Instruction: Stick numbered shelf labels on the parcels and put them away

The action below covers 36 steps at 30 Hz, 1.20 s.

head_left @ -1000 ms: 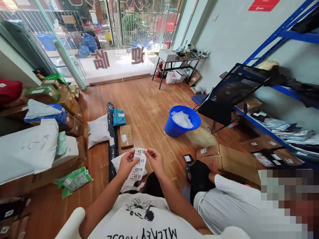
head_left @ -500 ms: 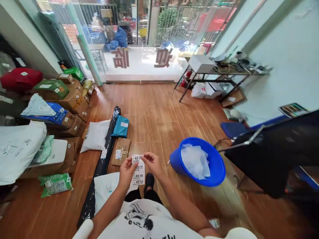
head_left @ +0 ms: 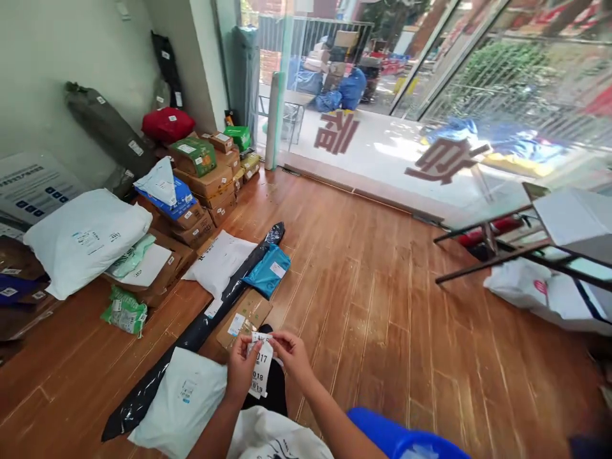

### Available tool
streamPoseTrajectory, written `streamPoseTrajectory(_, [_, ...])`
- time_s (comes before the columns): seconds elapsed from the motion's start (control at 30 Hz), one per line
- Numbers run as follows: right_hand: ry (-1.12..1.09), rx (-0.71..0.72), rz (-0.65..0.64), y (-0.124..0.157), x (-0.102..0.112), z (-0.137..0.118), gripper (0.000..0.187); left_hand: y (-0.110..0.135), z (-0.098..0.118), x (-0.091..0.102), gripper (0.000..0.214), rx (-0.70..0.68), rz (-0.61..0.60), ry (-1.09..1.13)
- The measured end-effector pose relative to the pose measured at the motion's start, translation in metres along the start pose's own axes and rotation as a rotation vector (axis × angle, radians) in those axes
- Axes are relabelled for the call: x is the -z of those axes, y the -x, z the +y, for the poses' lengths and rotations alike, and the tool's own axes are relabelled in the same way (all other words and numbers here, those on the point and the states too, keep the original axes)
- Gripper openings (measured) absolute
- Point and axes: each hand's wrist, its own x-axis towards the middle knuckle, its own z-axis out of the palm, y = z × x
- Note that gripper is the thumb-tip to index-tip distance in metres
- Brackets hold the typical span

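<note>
A white strip of number labels (head_left: 261, 368) hangs between my two hands low in the middle of the view. My left hand (head_left: 241, 366) pinches its left edge. My right hand (head_left: 291, 352) pinches something small and white at the strip's top right corner. Right under my hands lie a flat brown cardboard parcel (head_left: 245, 315), a long black wrapped parcel (head_left: 191, 335) and a white poly mailer (head_left: 184, 401) on the wooden floor.
A teal mailer (head_left: 268, 271) and another white mailer (head_left: 220, 258) lie further out. Stacked boxes and bags (head_left: 191, 191) line the left wall. A blue bucket (head_left: 396, 437) sits at the bottom right. A metal-framed table (head_left: 516, 236) stands at right, before the glass doors (head_left: 406, 95).
The view has swung left, so the bucket slid to the bottom edge and the other person and the shelf left the view. The strip's top label has folded or peeled away.
</note>
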Motion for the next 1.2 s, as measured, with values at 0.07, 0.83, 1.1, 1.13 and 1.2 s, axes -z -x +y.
streamPoseTrajectory(0.07, [0.015,-0.051,0.012,-0.041,0.006,-0.002,0.043,-0.040,-0.001,-0.017,0.057,0.115,0.006,0.080])
streamPoseTrajectory(0.83, [0.527,-0.269,-0.943,-0.478,0.003,0.132,0.029,-0.351,-0.140,-0.081,0.056,0.502,0.851,0.298])
streamPoseTrajectory(1.1, [0.465,-0.498,-1.130,-0.584,0.014,0.279,0.061,-0.452,-0.256,-0.066,0.065,0.469,0.801,0.455])
streamPoseTrajectory(1.13, [0.431,-0.520,-1.161,-0.591,0.012,0.296,0.062,-0.458,-0.268,-0.058,0.067,0.503,0.780,0.422])
streamPoseTrajectory(1.2, [0.342,-0.572,-1.241,-0.604,0.003,0.324,0.060,-0.466,-0.290,-0.043,0.069,0.538,0.799,0.289])
